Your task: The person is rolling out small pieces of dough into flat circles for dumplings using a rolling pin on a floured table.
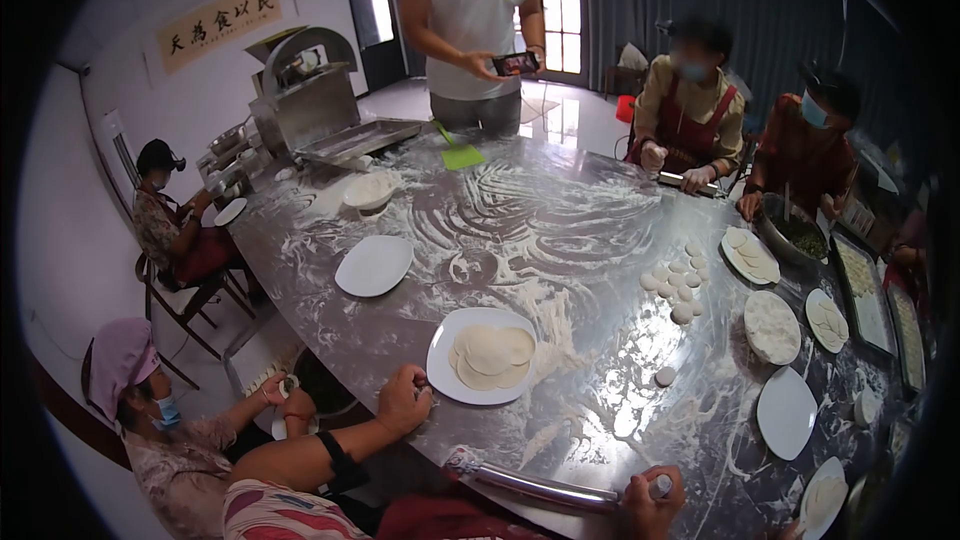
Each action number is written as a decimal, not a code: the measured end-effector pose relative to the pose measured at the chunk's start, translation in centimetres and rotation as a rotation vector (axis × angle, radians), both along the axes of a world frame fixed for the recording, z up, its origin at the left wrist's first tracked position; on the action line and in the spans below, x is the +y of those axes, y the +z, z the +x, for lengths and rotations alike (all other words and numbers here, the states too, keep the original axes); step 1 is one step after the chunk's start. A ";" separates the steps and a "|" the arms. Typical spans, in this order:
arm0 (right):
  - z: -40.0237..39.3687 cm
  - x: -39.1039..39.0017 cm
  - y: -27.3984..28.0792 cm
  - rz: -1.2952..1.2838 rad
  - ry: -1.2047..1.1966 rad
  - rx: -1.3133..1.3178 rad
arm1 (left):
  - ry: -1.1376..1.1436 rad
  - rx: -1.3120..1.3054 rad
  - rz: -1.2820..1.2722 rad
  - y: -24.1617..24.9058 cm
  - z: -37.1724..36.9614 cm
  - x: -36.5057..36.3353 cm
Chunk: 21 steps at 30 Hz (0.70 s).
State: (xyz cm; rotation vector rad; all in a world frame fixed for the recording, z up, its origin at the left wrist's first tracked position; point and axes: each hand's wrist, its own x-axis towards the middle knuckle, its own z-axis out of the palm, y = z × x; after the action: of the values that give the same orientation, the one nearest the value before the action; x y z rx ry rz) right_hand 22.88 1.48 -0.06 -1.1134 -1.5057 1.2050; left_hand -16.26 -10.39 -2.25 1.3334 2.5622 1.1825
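Note:
My right hand (652, 505) is wrapped round one end of a shiny metal rolling pin (540, 481), which lies along the near table edge. Its far end has a pale smear, perhaps flour. My left hand (404, 400) is curled closed by the table edge, just left of a white plate (440, 380); whatever may be inside its fingers is hidden. Flat round dough wrappers (490, 355) are stacked on that plate. To the right, one small dough piece (665, 377) sits alone, and several more dough pieces (680, 280) are grouped farther back.
Flour streaks the metal table (560, 210). Around it are a bare plate (375, 266), another bare plate (787, 414), a flour dish (772, 328), a bowl of green filling (795, 230) and a green scraper (462, 155). Close at left, a co-worker (170, 430) handles a wrapper; others sit or stand around.

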 end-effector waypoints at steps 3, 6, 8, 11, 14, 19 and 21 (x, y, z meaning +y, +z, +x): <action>-0.1 -0.1 0.4 0.033 0.008 -0.037 | 0.004 0.020 -0.002 -0.2 -0.1 0.0; -0.2 1.0 -1.4 0.012 0.006 0.048 | 0.012 0.040 -0.007 0.0 0.0 -0.1; -0.6 1.4 -1.3 -0.003 0.004 0.086 | 0.012 0.064 -0.009 -0.2 -0.1 0.0; -0.6 0.9 0.2 0.004 0.010 0.074 | 0.007 0.026 -0.001 -0.1 -0.1 0.0; -0.9 1.4 -0.2 0.091 0.018 0.105 | -0.014 0.058 0.032 -0.6 -0.3 0.0; -1.1 0.9 0.4 0.115 0.035 0.148 | -0.012 0.086 0.031 -0.8 -0.5 -0.1; -1.2 1.0 0.7 0.069 0.023 0.155 | -0.008 0.075 0.030 -1.0 -0.3 -0.2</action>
State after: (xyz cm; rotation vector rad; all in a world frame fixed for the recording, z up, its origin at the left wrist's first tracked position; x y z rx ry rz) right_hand 21.69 2.49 0.59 -0.9378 -1.4340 1.2175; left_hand -16.53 -10.60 -3.22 1.4193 2.5976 1.1968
